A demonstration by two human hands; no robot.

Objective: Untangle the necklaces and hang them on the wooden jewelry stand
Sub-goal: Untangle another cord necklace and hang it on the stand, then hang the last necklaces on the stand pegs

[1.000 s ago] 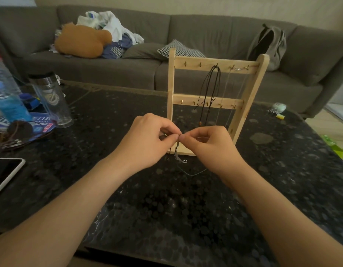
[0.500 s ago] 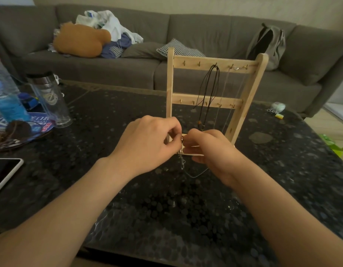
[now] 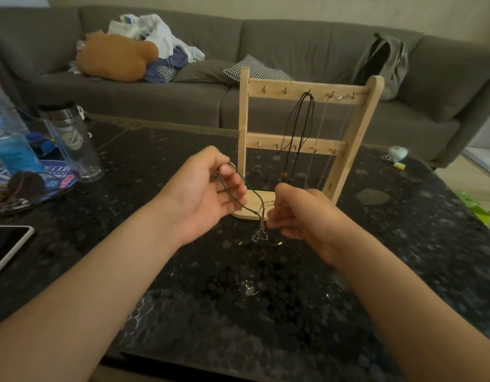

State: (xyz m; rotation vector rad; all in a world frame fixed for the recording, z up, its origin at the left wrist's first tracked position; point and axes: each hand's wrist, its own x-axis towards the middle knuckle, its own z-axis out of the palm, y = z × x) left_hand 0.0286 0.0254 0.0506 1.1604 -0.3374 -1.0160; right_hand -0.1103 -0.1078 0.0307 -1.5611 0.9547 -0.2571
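Step in hand: separating two tangled necklaces, both held in the air just in front of the wooden jewelry stand (image 3: 293, 91), above the worktop (image 3: 238, 299).

Left hand (image 3: 208, 194) is palm-up. Its grip is a thumb pinch on the green cord (image 3: 251, 189), which loops over the fingers and runs down-right to the tangle. Right hand (image 3: 304, 213) has curled fingers and a narrow grip that appears to pinch the silver chain (image 3: 259, 235) near the crossing; the contact is partly hidden. The chain's loose end dangles just above the worktop.

The stand already carries black cord necklaces (image 3: 299, 128) on a top hook and thin chains on the hooks to their right. The left top hooks are free.

To do it well:
- Keep the cord slack, since pulling probably tightens the knot.
- Hold the left pinch steady as an anchor.
- Feed the chain's free end back through the cord loop with the right fingertips.
- Work low, so a dropped piece lands close.
- Stay off the hanging cords to avoid a new snag.
- Hang each on a free hook once apart.
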